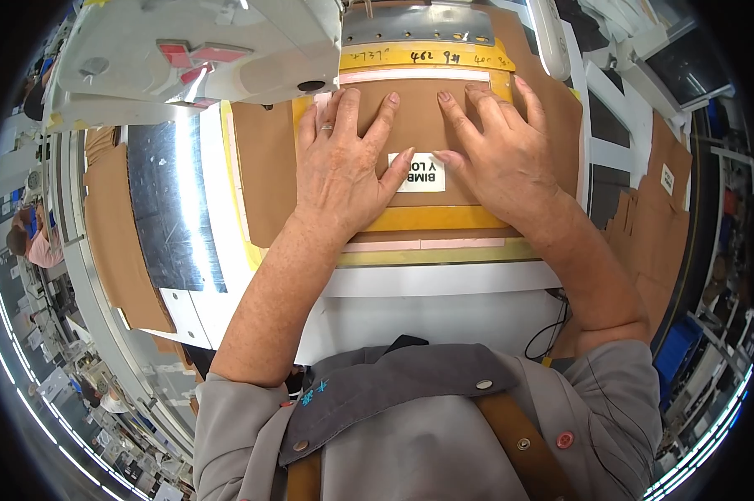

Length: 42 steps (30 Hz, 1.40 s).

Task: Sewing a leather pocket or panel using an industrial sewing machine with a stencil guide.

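Under the sewing machine [201, 58], both hands, left [339, 167] and right [498, 154], press flat, grip open, on brown fabric [418, 125].

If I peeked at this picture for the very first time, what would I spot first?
First you'd spot two bare hands pressed flat in the middle: the left hand, wearing a ring, and the right hand. They lie side by side on a brown cloth piece with a small white label between them, framed by a yellow template. Above them, at the top left, looms a big white sewing machine.
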Each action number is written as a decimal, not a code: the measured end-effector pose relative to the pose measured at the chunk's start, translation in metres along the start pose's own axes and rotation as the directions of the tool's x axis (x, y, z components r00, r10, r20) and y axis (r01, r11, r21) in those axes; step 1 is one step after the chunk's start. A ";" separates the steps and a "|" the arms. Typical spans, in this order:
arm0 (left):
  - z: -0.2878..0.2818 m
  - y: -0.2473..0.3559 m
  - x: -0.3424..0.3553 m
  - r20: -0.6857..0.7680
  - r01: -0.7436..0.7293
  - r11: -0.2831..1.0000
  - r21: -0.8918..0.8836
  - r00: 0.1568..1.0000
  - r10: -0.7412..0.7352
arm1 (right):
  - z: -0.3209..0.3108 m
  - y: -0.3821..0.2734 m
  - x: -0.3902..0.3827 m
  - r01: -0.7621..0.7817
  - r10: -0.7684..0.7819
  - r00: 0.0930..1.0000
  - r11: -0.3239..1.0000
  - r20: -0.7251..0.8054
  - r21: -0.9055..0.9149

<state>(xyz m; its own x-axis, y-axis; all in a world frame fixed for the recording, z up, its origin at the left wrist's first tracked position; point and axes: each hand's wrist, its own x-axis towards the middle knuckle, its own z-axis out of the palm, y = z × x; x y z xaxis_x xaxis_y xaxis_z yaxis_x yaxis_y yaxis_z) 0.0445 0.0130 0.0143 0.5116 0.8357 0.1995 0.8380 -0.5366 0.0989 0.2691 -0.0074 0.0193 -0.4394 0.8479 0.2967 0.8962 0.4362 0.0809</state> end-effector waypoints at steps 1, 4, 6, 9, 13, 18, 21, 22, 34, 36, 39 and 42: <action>0.000 -0.001 0.000 -0.010 -0.008 1.000 -0.013 1.000 0.008 | 0.000 0.000 0.000 0.003 -0.003 1.000 1.000 -0.001 0.001; 0.000 -0.004 -0.001 -0.019 -0.009 1.000 -0.001 1.000 0.009 | 0.001 0.000 0.000 0.008 -0.008 1.000 1.000 -0.024 -0.004; 0.000 -0.006 -0.002 -0.020 -0.002 1.000 0.025 1.000 0.003 | -0.001 -0.001 0.001 0.000 0.000 1.000 1.000 -0.017 0.007; -0.001 -0.008 -0.003 -0.058 -0.020 0.998 0.053 0.998 0.023 | -0.003 -0.002 0.001 -0.016 0.016 1.000 0.999 0.001 0.045; 0.000 -0.010 -0.004 -0.056 -0.022 0.998 0.063 0.998 0.025 | -0.002 -0.003 0.002 -0.009 0.010 1.000 0.999 -0.028 0.030; -0.001 -0.012 -0.006 -0.055 -0.015 0.999 0.052 0.998 0.018 | -0.002 -0.003 0.002 -0.008 0.009 1.000 1.000 -0.025 0.027; -0.002 -0.011 -0.005 -0.052 -0.008 0.998 0.064 0.999 0.012 | -0.004 -0.004 0.003 -0.019 0.019 1.000 1.000 -0.021 0.025; -0.001 -0.012 -0.006 -0.053 -0.011 0.998 0.061 0.998 0.015 | -0.004 -0.004 0.004 -0.019 0.020 1.000 1.000 -0.022 0.024; -0.006 -0.021 -0.009 -0.032 0.005 0.998 0.067 0.999 -0.003 | -0.003 -0.008 0.008 0.006 -0.005 1.000 0.999 -0.021 0.032; -0.007 -0.022 -0.010 -0.028 0.008 0.997 0.073 1.000 -0.006 | -0.002 -0.008 0.008 0.008 -0.008 1.000 0.999 -0.008 0.044; -0.008 -0.023 -0.011 -0.014 0.017 0.997 0.069 1.000 -0.016 | -0.001 -0.008 0.009 0.018 -0.017 1.000 0.998 -0.016 0.055; -0.007 -0.026 -0.012 -0.023 0.020 0.998 0.067 1.000 -0.019 | 0.001 -0.010 0.009 0.016 -0.015 1.000 0.998 -0.011 0.067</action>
<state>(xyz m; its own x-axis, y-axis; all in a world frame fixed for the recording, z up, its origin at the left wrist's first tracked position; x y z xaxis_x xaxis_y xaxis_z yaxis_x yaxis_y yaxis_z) 0.0156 0.0160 0.0167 0.4913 0.8427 0.2201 0.8591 -0.5105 0.0371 0.2563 -0.0034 0.0208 -0.4525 0.8376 0.3061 0.8829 0.4691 0.0217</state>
